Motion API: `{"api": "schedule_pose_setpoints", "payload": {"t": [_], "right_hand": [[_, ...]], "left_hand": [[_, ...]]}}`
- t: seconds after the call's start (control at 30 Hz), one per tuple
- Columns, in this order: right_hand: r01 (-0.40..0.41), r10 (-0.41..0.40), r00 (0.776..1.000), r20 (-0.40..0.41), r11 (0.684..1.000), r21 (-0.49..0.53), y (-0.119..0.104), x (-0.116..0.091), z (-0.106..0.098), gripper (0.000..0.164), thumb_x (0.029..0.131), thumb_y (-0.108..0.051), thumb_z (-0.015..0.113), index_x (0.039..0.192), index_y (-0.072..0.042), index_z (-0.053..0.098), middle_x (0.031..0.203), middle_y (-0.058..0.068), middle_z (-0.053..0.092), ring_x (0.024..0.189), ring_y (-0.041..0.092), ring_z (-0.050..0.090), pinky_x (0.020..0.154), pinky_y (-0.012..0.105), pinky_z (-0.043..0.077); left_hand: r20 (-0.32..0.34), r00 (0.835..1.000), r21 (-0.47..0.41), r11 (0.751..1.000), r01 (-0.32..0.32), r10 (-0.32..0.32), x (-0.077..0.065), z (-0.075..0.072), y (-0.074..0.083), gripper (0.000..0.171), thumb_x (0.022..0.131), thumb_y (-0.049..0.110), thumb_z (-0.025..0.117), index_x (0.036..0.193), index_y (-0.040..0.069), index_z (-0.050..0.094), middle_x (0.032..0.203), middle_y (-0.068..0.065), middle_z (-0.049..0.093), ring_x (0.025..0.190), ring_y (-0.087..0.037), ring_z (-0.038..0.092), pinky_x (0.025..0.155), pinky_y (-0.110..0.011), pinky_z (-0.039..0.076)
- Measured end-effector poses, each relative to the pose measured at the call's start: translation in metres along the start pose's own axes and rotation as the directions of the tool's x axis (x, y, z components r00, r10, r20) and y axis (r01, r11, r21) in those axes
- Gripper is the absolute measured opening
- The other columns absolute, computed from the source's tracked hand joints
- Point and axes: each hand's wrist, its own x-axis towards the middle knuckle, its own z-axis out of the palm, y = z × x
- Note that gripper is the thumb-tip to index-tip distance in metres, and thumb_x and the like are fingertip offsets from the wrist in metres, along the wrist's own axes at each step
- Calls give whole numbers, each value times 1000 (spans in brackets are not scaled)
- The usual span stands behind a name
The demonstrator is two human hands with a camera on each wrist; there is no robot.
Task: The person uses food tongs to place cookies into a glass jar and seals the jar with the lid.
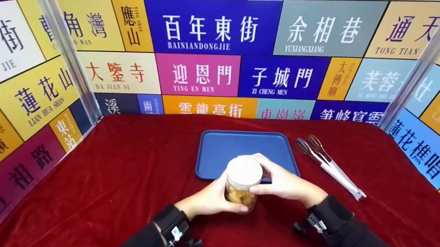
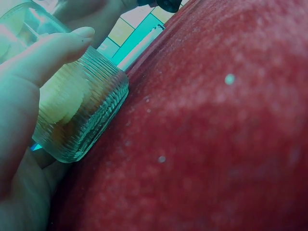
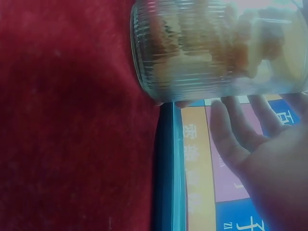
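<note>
A clear ridged jar (image 1: 239,196) with a white lid (image 1: 244,171) stands in front of the blue tray (image 1: 214,150), with yellowish-brown pieces inside. My left hand (image 1: 209,200) grips the jar low on its left side, thumb across the front. From the right, my right hand (image 1: 287,182) holds it near the top, thumb just below the lid and fingers passing behind. In the left wrist view the base of the jar (image 2: 98,108) is close over the red cloth. The right wrist view shows fingers (image 3: 231,127) curved beside the jar (image 3: 211,53).
Metal tongs (image 1: 330,166) with pale handles lie right of the tray on the red cloth (image 1: 133,164). Behind the table rises a wall of coloured street-name panels (image 1: 210,27). Clear upright posts (image 1: 71,53) stand at the table's far corners.
</note>
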Motion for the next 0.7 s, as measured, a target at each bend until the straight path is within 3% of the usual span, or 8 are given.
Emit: {"api": "schedule_pose_setpoints", "payload": {"t": [0.37,0.7], "right_hand": [[-25,26,999,-43,1000,18,-4,2,2,70,91,-11,85,152,-11,49,142,9,58,130,21,59,106,38,55],[-88,76,988,-133,993,-80,-9,3,7,69,85,-22,92,142,-10,53,135,5,64,125,23,62,106,35,52]], "left_hand": [[7,1000,-10,1000,27,-27,0,0,0,108,82,12,93,164,22,23,150,3,53,138,-16,54,122,-36,38],[-8,1000,5,1000,16,-15,-1,0,0,113,80,13,95,165,24,20,150,4,53,136,-16,55,120,-36,41]]}}
